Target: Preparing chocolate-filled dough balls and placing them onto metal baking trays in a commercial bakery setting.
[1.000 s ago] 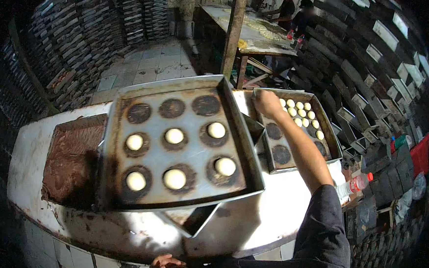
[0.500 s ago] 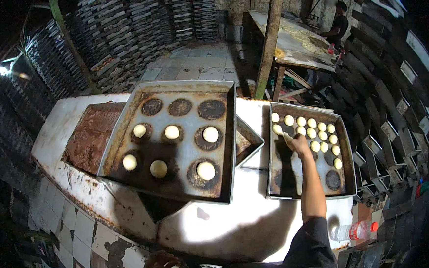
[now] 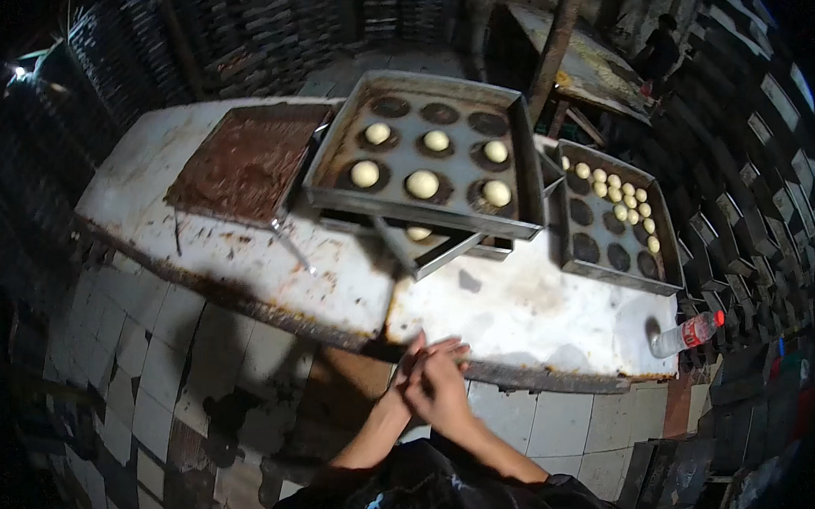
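My two hands meet in front of my body, just off the near edge of the white table (image 3: pixel 515 331). My left hand (image 3: pixel 407 376) is underneath, its fingers stretched out. Over its palm lies my right hand (image 3: pixel 440 394) with curled fingers; whatever may be between them is hidden. Beyond them a large metal tray (image 3: pixel 429 213) carries several pale round dough balls (image 3: pixel 422 184) spaced on dark round spots. To the right stands another metal tray (image 3: pixel 618 276), with dough balls (image 3: pixel 614 193) crowded toward its far and right sides.
A shallow pan of brown chocolate-like paste (image 3: pixel 245 165) sits at the left, a metal tool (image 3: pixel 293 250) beside it. Another tray (image 3: pixel 440 258) pokes out beneath the large one. A red-capped plastic bottle (image 3: pixel 687 334) stands at the right edge. Far back, a person (image 3: pixel 661 48) is beside another table.
My right hand has left the right tray and come back to my left hand, which has come into view. Fewer dough balls show at that tray's left. The view has shifted.
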### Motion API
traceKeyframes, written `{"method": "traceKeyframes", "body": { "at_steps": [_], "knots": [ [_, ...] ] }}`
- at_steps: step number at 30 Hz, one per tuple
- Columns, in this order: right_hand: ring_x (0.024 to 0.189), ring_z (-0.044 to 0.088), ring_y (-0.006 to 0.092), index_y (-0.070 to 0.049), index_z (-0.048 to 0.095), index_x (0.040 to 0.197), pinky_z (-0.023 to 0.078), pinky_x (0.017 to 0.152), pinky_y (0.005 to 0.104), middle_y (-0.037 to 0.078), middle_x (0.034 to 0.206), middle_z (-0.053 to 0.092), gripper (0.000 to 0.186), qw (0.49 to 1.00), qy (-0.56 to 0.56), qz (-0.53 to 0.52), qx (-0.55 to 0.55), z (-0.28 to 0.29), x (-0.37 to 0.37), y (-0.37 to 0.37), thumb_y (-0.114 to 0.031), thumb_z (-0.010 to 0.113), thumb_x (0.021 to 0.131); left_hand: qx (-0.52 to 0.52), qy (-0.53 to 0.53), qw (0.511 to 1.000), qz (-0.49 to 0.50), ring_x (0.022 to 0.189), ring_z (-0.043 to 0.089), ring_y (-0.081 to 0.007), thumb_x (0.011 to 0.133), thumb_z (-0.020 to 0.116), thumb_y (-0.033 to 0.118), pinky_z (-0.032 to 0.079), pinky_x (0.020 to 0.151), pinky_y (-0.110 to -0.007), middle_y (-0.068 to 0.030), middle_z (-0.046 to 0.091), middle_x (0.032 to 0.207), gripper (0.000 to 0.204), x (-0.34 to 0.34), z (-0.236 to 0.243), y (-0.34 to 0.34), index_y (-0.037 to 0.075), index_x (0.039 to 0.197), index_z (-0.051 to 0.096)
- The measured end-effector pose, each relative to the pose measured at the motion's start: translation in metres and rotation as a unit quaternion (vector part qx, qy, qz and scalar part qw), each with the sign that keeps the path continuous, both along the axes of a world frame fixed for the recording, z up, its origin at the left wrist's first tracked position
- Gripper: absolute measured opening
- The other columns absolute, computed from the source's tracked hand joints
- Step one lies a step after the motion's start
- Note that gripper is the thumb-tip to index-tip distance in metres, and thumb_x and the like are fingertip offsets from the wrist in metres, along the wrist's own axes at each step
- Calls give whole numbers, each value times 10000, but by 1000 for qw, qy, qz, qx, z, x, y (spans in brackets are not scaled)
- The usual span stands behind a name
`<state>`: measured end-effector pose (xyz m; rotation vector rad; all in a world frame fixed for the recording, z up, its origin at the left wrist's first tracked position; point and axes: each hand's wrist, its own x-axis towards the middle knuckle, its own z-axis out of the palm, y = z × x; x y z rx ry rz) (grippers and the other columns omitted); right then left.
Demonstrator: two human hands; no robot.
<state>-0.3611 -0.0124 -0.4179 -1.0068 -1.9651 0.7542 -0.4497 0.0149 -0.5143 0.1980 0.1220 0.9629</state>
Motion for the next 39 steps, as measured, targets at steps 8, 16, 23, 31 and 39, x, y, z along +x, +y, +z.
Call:
{"method": "traceKeyframes", "body": {
  "at_steps": [8, 16, 23, 31, 39],
  "knots": [
    [847, 520, 120, -35, 483, 838, 420, 774, 244, 38, 904, 529, 162, 918, 390, -69, -14, 105, 58, 94, 80, 542, 740, 270, 192, 937, 112, 933, 502, -141, 880, 196, 637, 395, 826, -259, -78, 531, 1009, 735, 60, 171, 116, 14, 1160, 468],
    [744, 570, 150, -37, 546, 915, 466, 738, 273, 62, 789, 595, 121, 764, 621, -124, -127, 85, 230, 148, -20, 559, 795, 551, 613, 555, 116, 887, 540, -331, 888, 463, 282, 408, 810, -392, -179, 589, 915, 372, 154, 42, 155, 4, 1135, 483],
    [920, 556, 214, -38, 498, 1037, 491, 791, 345, 108, 983, 567, 279, 825, 496, -238, 130, 166, 273, 78, -164, 587, 804, 491, 433, 732, 188, 1117, 481, -225, 906, 457, 208, 371, 938, -358, -135, 506, 1177, 363, 143, 31, 144, 29, 1222, 440],
    [883, 528, 333, -16, 598, 942, 458, 768, 387, 165, 907, 581, 274, 970, -167, 154, -86, 51, 37, 78, -41, 649, 674, 63, 249, 966, -33, 1242, 369, -259, 910, 479, 305, 338, 1007, -411, -116, 334, 1380, 560, -26, 66, 52, 17, 1350, 285],
    [805, 562, 315, 29, 572, 978, 457, 719, 361, 171, 922, 590, 219, 988, 94, 105, 65, 36, -140, 89, -74, 583, 784, 23, 182, 878, 442, 1189, 422, -213, 914, 432, 179, 312, 1019, -393, -111, 440, 1291, 436, -163, 17, -12, -5, 1301, 350]
  ]
}}
